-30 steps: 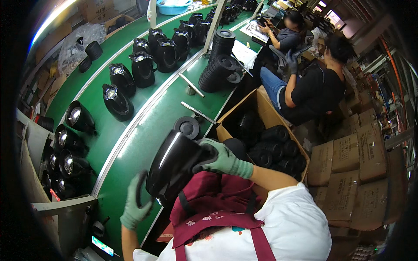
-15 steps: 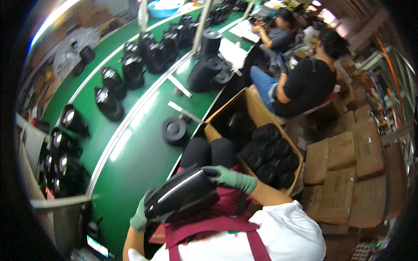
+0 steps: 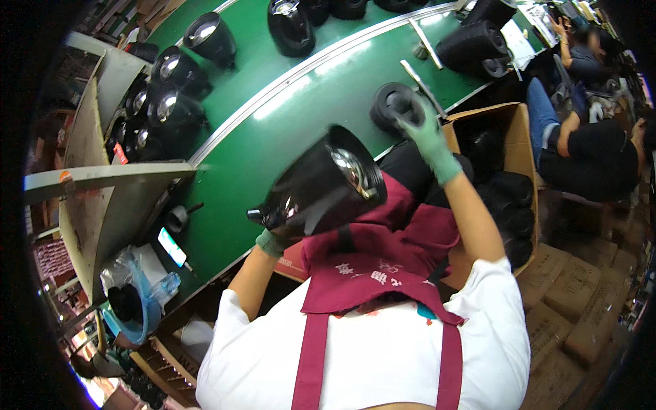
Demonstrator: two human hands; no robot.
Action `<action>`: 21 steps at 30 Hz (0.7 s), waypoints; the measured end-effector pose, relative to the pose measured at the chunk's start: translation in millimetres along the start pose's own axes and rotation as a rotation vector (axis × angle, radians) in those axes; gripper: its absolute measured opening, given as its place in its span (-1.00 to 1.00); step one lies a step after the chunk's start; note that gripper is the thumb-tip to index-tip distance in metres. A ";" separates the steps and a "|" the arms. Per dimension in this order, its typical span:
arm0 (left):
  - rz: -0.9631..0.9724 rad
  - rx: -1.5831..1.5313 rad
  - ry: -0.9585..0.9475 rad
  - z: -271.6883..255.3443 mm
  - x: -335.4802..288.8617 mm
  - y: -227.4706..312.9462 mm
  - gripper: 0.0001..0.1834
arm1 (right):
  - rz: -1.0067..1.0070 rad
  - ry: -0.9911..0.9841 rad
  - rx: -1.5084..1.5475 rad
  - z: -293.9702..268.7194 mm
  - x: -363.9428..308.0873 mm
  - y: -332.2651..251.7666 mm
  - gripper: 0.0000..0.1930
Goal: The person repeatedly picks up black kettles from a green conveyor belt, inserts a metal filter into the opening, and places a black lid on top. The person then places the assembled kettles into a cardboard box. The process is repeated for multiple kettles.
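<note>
The person in a white shirt and a maroon apron [image 3: 355,294] is sitting closest to the camera, and the left hand [image 3: 272,239], in a green glove, is gripping a glossy black kettle body [image 3: 321,188] from below, fingers closed around its lower end. The kettle body is lying tilted on its side just above the apron, its open mouth with a shiny metal inside turned up and to the right. Beyond the kettle body, the right hand [image 3: 427,133], also in a green glove, is reaching out with its fingers curled onto a round black base [image 3: 395,106] that is resting on the green conveyor table [image 3: 273,130]; whether the grip is fully closed I cannot tell. Right of the kettle body, an open cardboard box [image 3: 519,143] is holding more black parts. Left of the kettle body, a grey shelf [image 3: 102,178] is jutting over the table. Farther out past the kettle body, more black kettles [image 3: 290,24] are standing on the table, and another person [image 3: 594,157] in dark clothes is sitting beyond the box.
</note>
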State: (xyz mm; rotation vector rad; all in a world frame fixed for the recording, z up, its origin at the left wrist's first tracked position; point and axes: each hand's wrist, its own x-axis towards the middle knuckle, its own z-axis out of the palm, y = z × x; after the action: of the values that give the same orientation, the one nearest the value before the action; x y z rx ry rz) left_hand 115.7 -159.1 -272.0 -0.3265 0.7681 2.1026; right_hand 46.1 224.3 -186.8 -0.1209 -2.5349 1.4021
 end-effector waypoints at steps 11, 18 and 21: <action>0.085 0.145 0.013 -6.5 -19.8 14.6 -0.38 | -0.007 0.088 0.098 11.7 37.3 -17.6 -0.06; 0.093 0.476 -0.094 10.2 16.5 16.4 -0.38 | 0.052 -0.217 0.781 -37.1 -97.9 -97.1 -0.06; 0.112 0.655 -0.141 12.6 25.6 14.3 -0.37 | 0.042 -0.136 0.839 -41.5 -117.6 -98.2 -0.08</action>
State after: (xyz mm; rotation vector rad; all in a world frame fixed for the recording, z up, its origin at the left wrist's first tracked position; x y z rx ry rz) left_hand 89.4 -141.4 -268.8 0.2228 1.3485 1.8229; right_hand 174.5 183.7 -102.8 0.0775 -1.8234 2.4079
